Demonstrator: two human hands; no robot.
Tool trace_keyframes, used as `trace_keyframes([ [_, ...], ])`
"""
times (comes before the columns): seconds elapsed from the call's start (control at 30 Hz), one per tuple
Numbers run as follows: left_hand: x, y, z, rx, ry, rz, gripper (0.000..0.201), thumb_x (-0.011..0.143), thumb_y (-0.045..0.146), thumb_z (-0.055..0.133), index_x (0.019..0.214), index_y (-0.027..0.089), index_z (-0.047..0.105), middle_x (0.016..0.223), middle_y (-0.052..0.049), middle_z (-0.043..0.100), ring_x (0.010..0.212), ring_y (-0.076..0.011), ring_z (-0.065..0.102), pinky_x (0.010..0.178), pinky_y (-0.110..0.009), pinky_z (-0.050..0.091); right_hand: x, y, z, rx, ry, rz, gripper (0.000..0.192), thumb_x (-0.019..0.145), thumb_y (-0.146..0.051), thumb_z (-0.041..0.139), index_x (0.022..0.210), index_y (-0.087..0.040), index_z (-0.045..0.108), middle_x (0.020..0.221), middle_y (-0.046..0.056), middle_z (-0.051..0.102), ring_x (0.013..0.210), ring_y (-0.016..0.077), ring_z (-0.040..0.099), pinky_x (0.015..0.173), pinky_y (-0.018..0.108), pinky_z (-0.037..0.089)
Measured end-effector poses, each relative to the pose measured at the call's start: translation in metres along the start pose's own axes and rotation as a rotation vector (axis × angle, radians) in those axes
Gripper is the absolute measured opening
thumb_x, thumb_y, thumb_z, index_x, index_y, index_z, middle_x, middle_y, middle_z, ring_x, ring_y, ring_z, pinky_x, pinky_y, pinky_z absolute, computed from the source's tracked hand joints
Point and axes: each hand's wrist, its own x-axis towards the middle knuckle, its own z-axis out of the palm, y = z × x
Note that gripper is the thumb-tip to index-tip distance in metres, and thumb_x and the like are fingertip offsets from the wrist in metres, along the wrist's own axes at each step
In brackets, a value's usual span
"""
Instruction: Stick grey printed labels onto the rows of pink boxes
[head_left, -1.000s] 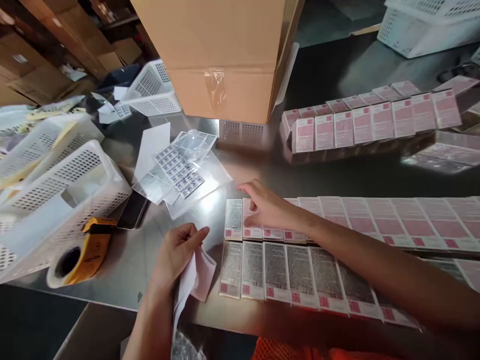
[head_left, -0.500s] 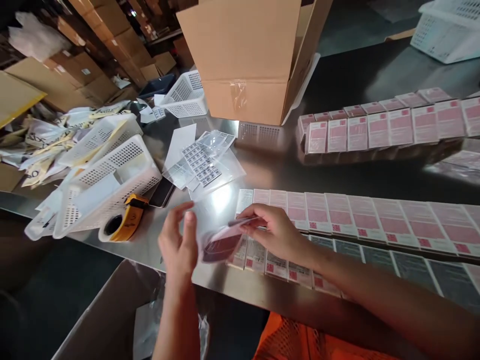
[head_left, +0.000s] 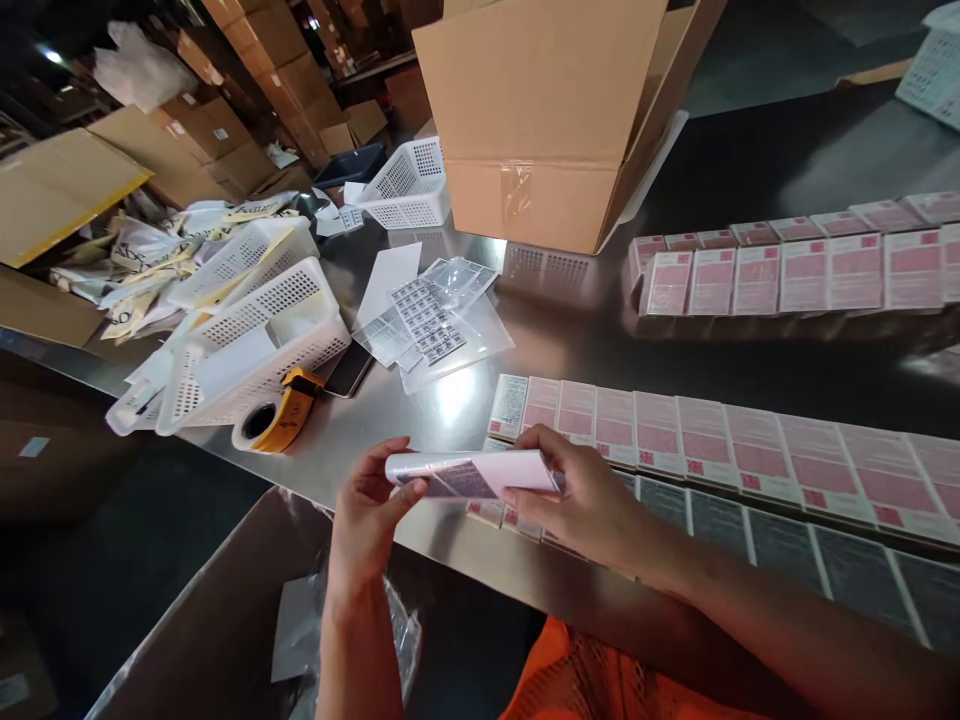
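A curled printed sheet (head_left: 469,473), white with a dark patterned panel, is stretched between both hands above the table's front edge. My left hand (head_left: 373,505) pinches its left end, thumb in front. My right hand (head_left: 566,490) grips the right end with the fingers behind. Whether the sheet is one layer or several I cannot tell. Just beyond and to the right lies a row of pink-and-white small boxes (head_left: 615,425). A nearer row of dark-faced boxes (head_left: 795,545) is partly hidden by my right forearm.
A tape dispenser (head_left: 289,415), a phone (head_left: 350,375) and white baskets (head_left: 255,330) lie to the left. Label sheets (head_left: 431,315) rest mid-table before a large cardboard carton (head_left: 536,120). Another row of pink boxes (head_left: 757,275) stands behind. An open carton (head_left: 225,600) sits below the edge.
My left hand has closed on the sheet's left end; it was open and apart before. The sheet has turned level between both hands. The view has shifted slightly left.
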Motion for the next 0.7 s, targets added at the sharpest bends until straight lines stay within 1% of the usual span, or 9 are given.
trace_keyframes([
  [0.07,-0.007,0.005,0.003,0.054,0.027,0.025,0.040,0.058,0.023,0.088,0.093,0.019,0.069,0.075,0.001,0.067,0.064,-0.0099,0.061,0.062,-0.018,0.052,-0.005,-0.008,-0.009,-0.232,0.126,-0.182,0.045,0.081,-0.030,0.069,0.121,-0.022,0.051,0.118,0.009,0.062,0.110,0.0271,0.058,0.090,0.043,0.049],
  [0.13,-0.014,0.008,0.007,0.116,0.024,0.056,0.033,0.060,0.023,0.087,0.088,0.019,0.070,0.072,0.002,0.066,0.062,-0.0092,0.060,0.059,-0.017,0.050,-0.006,-0.015,-0.016,-0.387,0.198,-0.390,0.055,0.082,-0.034,0.071,0.130,-0.021,0.048,0.131,0.011,0.057,0.127,0.0292,0.046,0.104,0.047,0.038],
  [0.17,-0.017,0.009,0.010,0.148,-0.003,0.073,0.029,0.062,0.023,0.086,0.086,0.019,0.070,0.071,0.002,0.065,0.062,-0.0092,0.059,0.058,-0.016,0.050,-0.005,-0.018,-0.017,-0.437,0.186,-0.468,0.052,0.083,-0.036,0.071,0.129,-0.021,0.051,0.129,0.010,0.059,0.130,0.0287,0.044,0.107,0.046,0.035],
  [0.23,-0.022,0.010,0.014,0.198,-0.081,0.111,0.023,0.065,0.022,0.084,0.084,0.020,0.070,0.071,0.003,0.063,0.062,-0.0087,0.057,0.057,-0.016,0.048,-0.003,-0.020,-0.016,-0.478,0.125,-0.542,0.037,0.085,-0.034,0.071,0.118,-0.021,0.060,0.113,0.006,0.069,0.120,0.0253,0.053,0.103,0.043,0.036],
  [0.3,-0.024,0.011,0.016,0.225,-0.138,0.143,0.021,0.067,0.021,0.082,0.084,0.021,0.069,0.075,0.002,0.062,0.067,-0.0092,0.058,0.061,-0.016,0.049,0.000,-0.018,-0.012,-0.458,0.083,-0.542,0.019,0.087,-0.029,0.070,0.104,-0.021,0.066,0.094,0.002,0.073,0.098,0.0197,0.064,0.092,0.037,0.040],
  [0.33,-0.025,0.011,0.017,0.236,-0.149,0.151,0.024,0.067,0.020,0.083,0.086,0.021,0.069,0.079,0.002,0.064,0.072,-0.0104,0.059,0.065,-0.017,0.050,0.000,-0.016,-0.010,-0.440,0.072,-0.528,0.012,0.087,-0.026,0.069,0.099,-0.020,0.068,0.088,0.000,0.073,0.088,0.0170,0.065,0.087,0.035,0.041],
  [0.43,-0.027,0.011,0.019,0.282,-0.154,0.116,0.035,0.061,0.022,0.086,0.092,0.022,0.070,0.091,-0.001,0.069,0.084,-0.0158,0.065,0.071,-0.020,0.053,0.000,-0.012,-0.003,-0.401,0.044,-0.474,0.005,0.089,-0.023,0.067,0.091,-0.020,0.070,0.078,-0.001,0.073,0.075,0.0145,0.065,0.078,0.033,0.040],
  [0.57,-0.030,0.007,0.023,0.354,-0.131,0.037,0.023,0.061,0.029,0.086,0.078,0.018,0.074,0.070,-0.001,0.071,0.060,-0.0142,0.064,0.054,-0.019,0.051,-0.002,-0.011,-0.001,-0.353,0.030,-0.421,0.009,0.090,-0.022,0.064,0.083,-0.020,0.069,0.071,-0.003,0.071,0.069,0.0130,0.063,0.075,0.032,0.038],
  [0.7,-0.033,0.001,0.027,0.376,-0.077,0.080,0.017,0.062,0.030,0.085,0.070,0.019,0.075,0.064,0.000,0.071,0.056,-0.0132,0.063,0.051,-0.019,0.049,-0.003,-0.011,-0.002,-0.322,0.017,-0.386,0.013,0.089,-0.022,0.064,0.077,-0.021,0.069,0.066,-0.005,0.068,0.064,0.0109,0.061,0.074,0.032,0.039],
])
